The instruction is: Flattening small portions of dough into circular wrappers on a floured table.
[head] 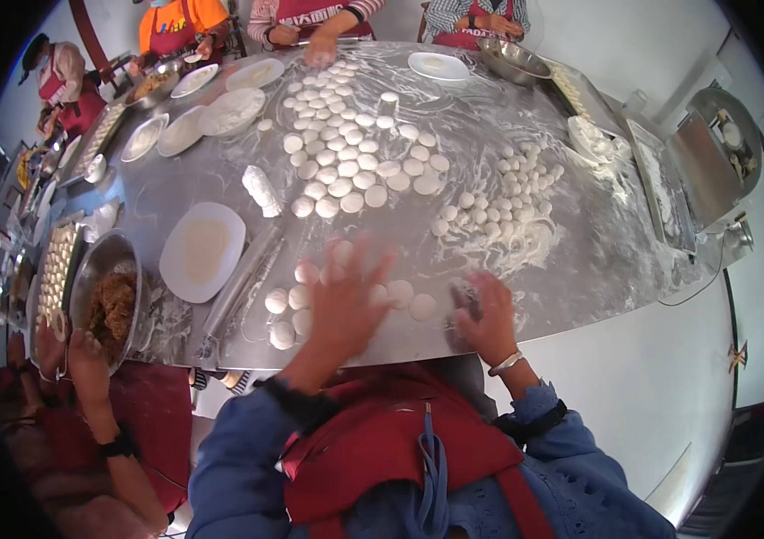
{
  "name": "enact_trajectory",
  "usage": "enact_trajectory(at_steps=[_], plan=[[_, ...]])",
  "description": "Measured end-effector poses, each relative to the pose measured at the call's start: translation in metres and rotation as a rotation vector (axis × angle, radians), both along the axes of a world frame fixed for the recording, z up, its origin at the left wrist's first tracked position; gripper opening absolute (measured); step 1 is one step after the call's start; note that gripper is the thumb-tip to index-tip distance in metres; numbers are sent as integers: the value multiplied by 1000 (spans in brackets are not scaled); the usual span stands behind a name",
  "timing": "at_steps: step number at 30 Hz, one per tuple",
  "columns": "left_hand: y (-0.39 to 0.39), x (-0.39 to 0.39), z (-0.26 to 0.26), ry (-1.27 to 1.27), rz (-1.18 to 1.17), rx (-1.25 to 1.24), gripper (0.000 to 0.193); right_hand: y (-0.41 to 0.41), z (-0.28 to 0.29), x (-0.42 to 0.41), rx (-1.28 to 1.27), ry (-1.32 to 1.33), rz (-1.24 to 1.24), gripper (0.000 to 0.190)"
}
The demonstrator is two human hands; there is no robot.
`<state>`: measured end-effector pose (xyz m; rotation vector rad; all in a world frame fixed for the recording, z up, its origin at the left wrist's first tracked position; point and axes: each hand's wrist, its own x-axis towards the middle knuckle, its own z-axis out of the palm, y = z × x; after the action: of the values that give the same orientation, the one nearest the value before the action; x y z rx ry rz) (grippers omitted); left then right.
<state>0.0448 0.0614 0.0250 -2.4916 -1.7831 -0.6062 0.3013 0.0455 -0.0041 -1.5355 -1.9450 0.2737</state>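
My left hand (pixel 349 300), blurred, spreads its fingers over a group of small flattened dough rounds (pixel 423 307) near the table's front edge. It hides some of them, and whether the palm presses on any cannot be told. To its right, my right hand (pixel 494 320) is low by the floured steel tabletop (pixel 577 269), fingers and thumb apart, with nothing seen in it. Beyond that hand lie many small dough balls (pixel 492 214) in loose flour. Farther up the middle is a large cluster of flattened dough rounds (pixel 348 168).
At left are a square white plate (pixel 203 252), a rolled clear plastic sheet (pixel 242 290), a floury white bundle (pixel 262 191) and a steel bowl of brown filling (pixel 112 303). A co-worker's hands (pixel 89 364) are beside that bowl. Another co-worker's hand (pixel 320 50) reaches in from the far side.
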Motion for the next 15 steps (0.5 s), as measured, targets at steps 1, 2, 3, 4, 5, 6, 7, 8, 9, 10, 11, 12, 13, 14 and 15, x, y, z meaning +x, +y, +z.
enact_trajectory(at_steps=[1,2,3,4,5,6,7,8,9,10,11,12,13,14,15], plan=[[-11,-24,5,1,95,-55,73,-1,4,-11,10,3,-2,58],[-23,-45,8,5,198,-111,76,-3,9,-29,-33,-106,146,64],[-33,-59,3,7,204,-101,76,-4,11,-46,-75,-221,293,69],[-42,-70,0,-5,231,-203,75,-5,8,-59,-63,-219,297,69],[-47,-75,-3,-20,254,-305,74,-4,3,-72,-84,-362,400,69],[-50,-75,-5,-21,263,-295,74,0,3,-84,-105,-505,507,69],[-51,-73,-7,25,242,-286,71,6,4,-93,-93,-508,511,69],[-47,-70,-8,71,218,-278,68,14,7,-101,-153,-541,522,65],[-40,-69,-10,69,221,-271,68,22,10,-107,-216,-573,531,61],[-31,-68,-13,32,201,-233,65,32,12,-112,-211,-576,530,61],[-20,-66,-16,-5,179,-196,62,45,13,-116,-242,-599,498,59],[-8,-64,-17,-30,152,-160,60,60,14,-118,-272,-622,465,57],[6,-61,-18,-31,148,-155,60,75,14,-117,-269,-623,460,57],[22,-59,-19,-49,119,-131,60,91,12,-116,-271,-618,414,55],[39,-56,-20,-68,88,-106,60,107,14,-114,-273,-613,368,53]])
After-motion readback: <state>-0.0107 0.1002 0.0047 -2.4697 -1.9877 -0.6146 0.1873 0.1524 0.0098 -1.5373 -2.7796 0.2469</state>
